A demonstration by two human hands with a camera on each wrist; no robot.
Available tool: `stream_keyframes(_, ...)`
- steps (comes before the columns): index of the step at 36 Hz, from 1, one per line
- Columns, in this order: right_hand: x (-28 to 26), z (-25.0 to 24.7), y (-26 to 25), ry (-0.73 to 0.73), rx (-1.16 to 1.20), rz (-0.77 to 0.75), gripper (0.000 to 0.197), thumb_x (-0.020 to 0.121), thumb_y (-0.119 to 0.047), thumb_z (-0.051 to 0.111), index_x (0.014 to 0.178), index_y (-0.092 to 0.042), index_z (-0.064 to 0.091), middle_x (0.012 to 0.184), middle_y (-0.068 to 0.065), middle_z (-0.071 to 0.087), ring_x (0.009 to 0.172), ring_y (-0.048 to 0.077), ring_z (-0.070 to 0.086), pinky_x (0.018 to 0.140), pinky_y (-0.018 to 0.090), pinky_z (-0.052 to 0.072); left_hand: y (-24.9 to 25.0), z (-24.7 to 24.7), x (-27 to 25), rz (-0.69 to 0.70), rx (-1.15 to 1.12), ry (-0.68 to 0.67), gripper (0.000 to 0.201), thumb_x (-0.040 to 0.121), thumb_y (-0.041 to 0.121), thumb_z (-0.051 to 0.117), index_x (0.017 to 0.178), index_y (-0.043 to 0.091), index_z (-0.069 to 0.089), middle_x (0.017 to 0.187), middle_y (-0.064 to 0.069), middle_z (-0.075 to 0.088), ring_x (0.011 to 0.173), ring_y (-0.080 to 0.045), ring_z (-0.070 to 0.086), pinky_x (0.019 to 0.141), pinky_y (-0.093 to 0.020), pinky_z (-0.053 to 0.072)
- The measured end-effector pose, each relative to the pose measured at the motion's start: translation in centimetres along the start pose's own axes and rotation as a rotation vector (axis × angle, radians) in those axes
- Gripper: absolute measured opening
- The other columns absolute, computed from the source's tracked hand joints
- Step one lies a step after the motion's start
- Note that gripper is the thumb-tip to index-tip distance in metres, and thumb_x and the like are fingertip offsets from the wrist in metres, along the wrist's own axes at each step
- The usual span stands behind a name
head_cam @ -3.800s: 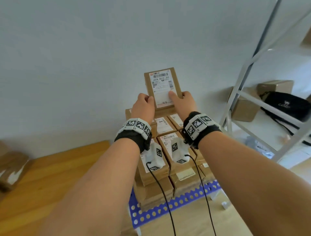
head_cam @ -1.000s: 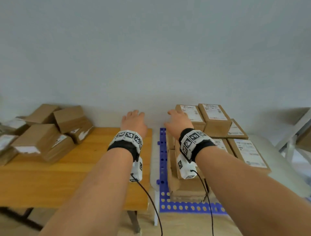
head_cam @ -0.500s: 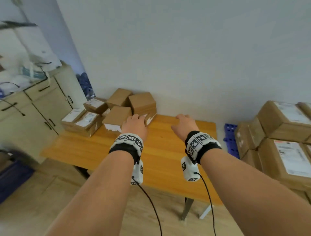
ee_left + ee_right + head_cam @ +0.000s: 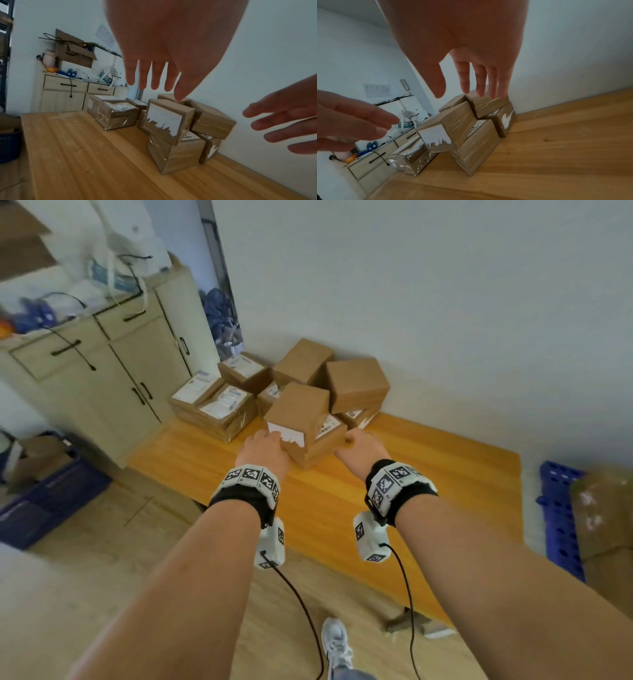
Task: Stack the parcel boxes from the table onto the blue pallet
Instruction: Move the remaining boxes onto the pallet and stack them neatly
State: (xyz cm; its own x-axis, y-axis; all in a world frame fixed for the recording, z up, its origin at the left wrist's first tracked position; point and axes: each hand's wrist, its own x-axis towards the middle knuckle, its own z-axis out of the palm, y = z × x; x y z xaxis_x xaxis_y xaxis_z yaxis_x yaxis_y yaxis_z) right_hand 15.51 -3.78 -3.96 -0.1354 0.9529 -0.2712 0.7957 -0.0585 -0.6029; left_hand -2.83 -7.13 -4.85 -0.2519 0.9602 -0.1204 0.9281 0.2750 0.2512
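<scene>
Several brown parcel boxes lie heaped at the back left of the wooden table [image 4: 428, 474]. The nearest box [image 4: 298, 412] carries a torn white label and sits tilted on a lower box [image 4: 322, 445]. My left hand [image 4: 263, 445] reaches its left front corner and my right hand [image 4: 358, 445] its right side. In the left wrist view my left hand [image 4: 154, 75] is spread with straight fingers, a little short of that box [image 4: 164, 120]. In the right wrist view my right hand [image 4: 467, 83] is equally spread near it [image 4: 447, 129]. The blue pallet [image 4: 558, 515] shows at the right edge.
A shrink-wrapped pack of boxes [image 4: 219, 409] lies left of the heap. A beige cabinet [image 4: 113, 371] stands left of the table, with a dark blue crate [image 4: 51, 501] on the floor. The wall runs close behind the boxes. Blurred stacked boxes [image 4: 603, 508] sit on the pallet.
The box held over the pallet stack has been let go. My view swung left from pallet to table, and both empty hands moved forward to the torn-label box.
</scene>
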Motion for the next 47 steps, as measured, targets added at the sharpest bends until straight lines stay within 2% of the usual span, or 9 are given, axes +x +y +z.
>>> stream_keyframes(5,3.8,0.9,-1.0,-0.067,0.067,0.009,0.057,0.094,-0.036,0.054,0.144,-0.011,0.039,0.142,0.011,0.047,0.125,0.028,0.049,0.094,0.033,0.044,-0.7,0.1,3.3,-0.106,-0.022,-0.048,0.047,0.097,0.024,0.044,0.143,0.014,0.038,0.145,-0.012,0.038,0.128,-0.031,0.043,0.101,-0.045,0.043)
stream_keyframes(11,8.5,1.7,-2.0,-0.135,0.154,0.013,0.066,0.092,-0.049,0.055,0.146,-0.015,0.036,0.146,0.008,0.045,0.126,0.026,0.049,0.087,0.029,0.041,-0.4,-0.1,7.6,-0.190,-0.101,-0.069,0.047,0.100,0.022,0.039,0.146,0.012,0.031,0.147,-0.013,0.037,0.129,-0.033,0.044,0.101,-0.044,0.042)
stream_keyframes(16,10.8,2.4,-2.7,-0.189,0.211,0.025,0.084,0.082,-0.066,0.055,0.148,-0.018,0.036,0.147,0.006,0.046,0.128,0.025,0.050,0.104,0.040,0.043,-0.2,0.3,9.9,-0.261,-0.196,-0.111,0.044,0.103,0.022,0.034,0.145,0.010,0.030,0.142,-0.017,0.045,0.125,-0.034,0.048,0.097,-0.042,0.042)
stream_keyframes(18,11.8,3.0,-2.5,-0.208,0.213,0.019,0.089,0.076,-0.070,0.053,0.147,-0.020,0.037,0.145,0.004,0.049,0.125,0.024,0.052,0.103,0.044,0.045,-0.2,0.6,10.5,-0.263,-0.221,-0.122,0.040,0.103,0.023,0.033,0.141,0.009,0.035,0.135,-0.017,0.051,0.121,-0.034,0.051,0.094,-0.041,0.043)
stream_keyframes(25,12.3,3.9,-2.9,-0.196,0.242,0.023,0.066,0.092,-0.050,0.056,0.146,-0.017,0.038,0.139,0.005,0.054,0.122,0.024,0.054,0.100,0.034,0.044,-0.7,1.2,10.5,-0.288,-0.352,-0.076,0.039,0.103,0.023,0.034,0.139,0.013,0.045,0.132,-0.013,0.055,0.119,-0.030,0.053,0.091,-0.037,0.042)
stream_keyframes(33,9.8,3.7,-2.8,-0.157,0.297,0.066,0.050,0.098,-0.041,0.050,0.138,-0.011,0.046,0.129,0.007,0.059,0.100,0.021,0.057,0.080,0.027,0.043,-0.9,1.0,7.2,-0.248,-0.424,0.068,0.023,0.099,0.012,0.033,0.103,0.019,0.054,0.082,-0.003,0.060,0.069,-0.019,0.054,0.056,-0.029,0.041)
stream_keyframes(38,7.0,3.5,-1.8,-0.090,0.348,0.134,0.052,0.095,-0.045,0.050,0.132,-0.009,0.045,0.113,0.003,0.057,0.093,0.022,0.057,0.068,0.030,0.046,-0.8,1.0,4.6,-0.134,-0.512,0.106,0.019,0.100,0.020,0.038,0.107,0.022,0.056,0.094,-0.001,0.065,0.075,-0.017,0.057,0.054,-0.025,0.039)
stream_keyframes(44,2.7,4.3,0.0,0.019,0.480,0.248,0.042,0.089,-0.036,0.055,0.118,-0.006,0.056,0.086,0.003,0.057,0.068,0.017,0.053,0.056,0.028,0.041,0.0,2.2,1.6,-0.152,-0.568,-0.133,0.051,0.104,0.042,0.026,0.135,0.006,0.045,0.130,-0.019,0.054,0.118,-0.036,0.052,0.094,-0.040,0.041)
stream_keyframes(47,0.8,4.9,1.7,0.018,0.516,0.314,0.036,0.088,-0.032,0.056,0.113,-0.006,0.056,0.090,0.008,0.061,0.071,0.020,0.055,0.065,0.034,0.046,0.2,3.4,0.1,-0.190,-0.597,-0.267,0.069,0.100,0.054,0.020,0.132,0.000,0.050,0.130,-0.023,0.055,0.120,-0.038,0.052,0.101,-0.042,0.042)
